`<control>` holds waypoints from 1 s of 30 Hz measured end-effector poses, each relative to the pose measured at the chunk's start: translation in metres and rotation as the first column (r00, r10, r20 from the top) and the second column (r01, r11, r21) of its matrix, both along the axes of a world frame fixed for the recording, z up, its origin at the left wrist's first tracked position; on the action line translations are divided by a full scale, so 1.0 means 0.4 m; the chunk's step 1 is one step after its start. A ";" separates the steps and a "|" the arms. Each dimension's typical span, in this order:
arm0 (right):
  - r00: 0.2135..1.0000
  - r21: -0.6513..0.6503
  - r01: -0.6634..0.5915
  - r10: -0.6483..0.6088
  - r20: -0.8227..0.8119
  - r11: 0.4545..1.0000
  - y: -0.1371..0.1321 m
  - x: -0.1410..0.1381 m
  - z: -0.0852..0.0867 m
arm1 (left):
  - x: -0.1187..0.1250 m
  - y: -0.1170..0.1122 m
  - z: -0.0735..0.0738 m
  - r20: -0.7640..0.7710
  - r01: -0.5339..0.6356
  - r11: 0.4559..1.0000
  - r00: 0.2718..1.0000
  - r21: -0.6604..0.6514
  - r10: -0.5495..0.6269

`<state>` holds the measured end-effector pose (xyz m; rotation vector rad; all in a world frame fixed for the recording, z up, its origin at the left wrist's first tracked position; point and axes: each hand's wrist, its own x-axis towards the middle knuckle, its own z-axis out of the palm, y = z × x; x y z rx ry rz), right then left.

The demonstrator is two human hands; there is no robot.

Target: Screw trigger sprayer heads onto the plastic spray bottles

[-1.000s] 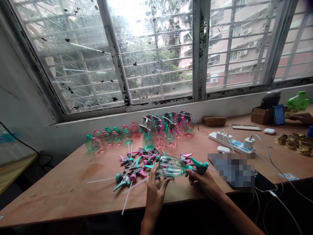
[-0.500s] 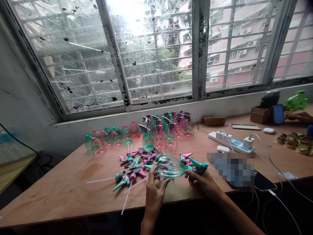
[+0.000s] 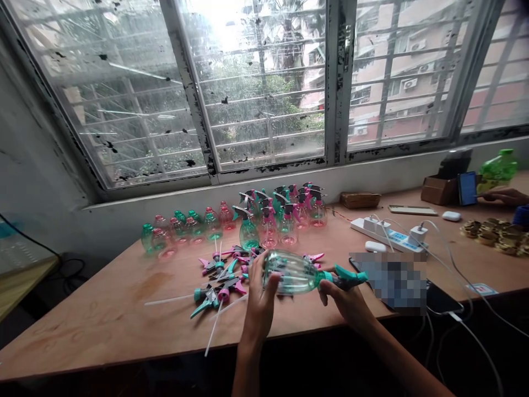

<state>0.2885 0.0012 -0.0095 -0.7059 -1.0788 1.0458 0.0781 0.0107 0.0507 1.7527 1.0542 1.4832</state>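
A clear green spray bottle [image 3: 294, 271] lies sideways in the air above the table, its base to the left. My left hand [image 3: 260, 298] is closed around the base end, thumb on the near side. At the neck, my right hand [image 3: 345, 300] grips the teal collar of a black and teal spray head [image 3: 347, 277]. The head sits at the bottle's mouth; how tightly they are joined I cannot tell. Behind and left of my left hand lies a pile of loose pink and teal spray heads [image 3: 223, 284] with white tubes.
Open-topped green and pink bottles [image 3: 194, 229] stand along the wall, beside several bottles with heads fitted [image 3: 268, 226]. On the right are a power strip [image 3: 388, 236], a phone [image 3: 444, 298] with cables, and gold-coloured pieces [image 3: 494, 236]. Another person's hand [image 3: 504, 194] is at far right.
The bottle and its spray head have shifted slightly right, the head end tipping lower. My left hand has wrapped further around the base, and my right hand has moved a little right.
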 end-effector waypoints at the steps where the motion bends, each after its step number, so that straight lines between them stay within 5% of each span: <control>1: 0.998 0.007 0.016 -0.015 -0.061 1.000 0.001 -0.004 0.001 | 0.003 0.005 0.024 -0.094 0.039 0.999 0.995 -0.013 -0.040; 4: 0.980 -0.037 0.036 -0.043 -0.196 0.999 0.010 -0.008 -0.006 | 0.007 0.022 0.051 -0.142 0.174 0.980 0.972 -0.093 -0.186; 8: 0.968 -0.097 0.040 -0.063 -0.242 0.995 0.022 -0.002 -0.024 | 0.011 0.037 -0.007 0.058 0.375 0.906 0.927 -0.198 -0.372; 12: 0.989 -0.073 0.071 -0.080 -0.122 0.995 0.020 0.003 -0.029 | 0.030 0.060 -0.080 0.197 0.247 0.954 0.957 -0.172 -0.213; 16: 0.996 -0.072 0.088 -0.089 -0.004 0.994 0.016 0.003 -0.024 | 0.052 0.084 -0.105 0.233 0.136 0.976 0.968 -0.172 -0.094; 21: 0.977 -0.108 0.150 -0.164 -0.135 0.983 0.023 0.015 -0.024 | 0.065 0.075 -0.097 0.211 0.174 0.974 0.967 -0.144 -0.141; 27: 0.958 -0.142 0.179 -0.206 -0.198 0.973 0.030 0.032 -0.026 | 0.057 0.034 -0.102 0.225 0.424 0.889 0.895 -0.171 -0.384; 30: 0.979 -0.118 0.166 -0.177 -0.098 0.979 0.025 0.027 -0.029 | 0.048 0.026 -0.127 0.205 0.359 0.917 0.924 -0.175 -0.323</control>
